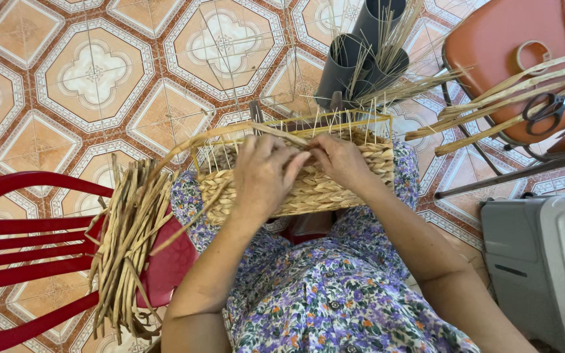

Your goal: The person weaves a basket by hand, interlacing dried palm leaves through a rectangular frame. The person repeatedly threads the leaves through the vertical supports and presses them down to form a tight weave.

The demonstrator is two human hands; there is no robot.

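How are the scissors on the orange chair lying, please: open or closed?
Open. The scissors lie flat on the orange chair seat, and their blades part slightly toward the tips, among loose straw strips.

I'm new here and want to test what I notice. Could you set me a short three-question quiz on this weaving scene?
1. True or false: both hands rest on the woven basket.
2. What lies on the orange chair at upper right? A) scissors B) a hammer C) a cup
3. Fill in: the bundle of dried straw strips lies over a ___ plastic chair.

Key:
1. True: the left hand and right hand are both on its upper edge.
2. A, the scissors.
3. Red, the red chair.
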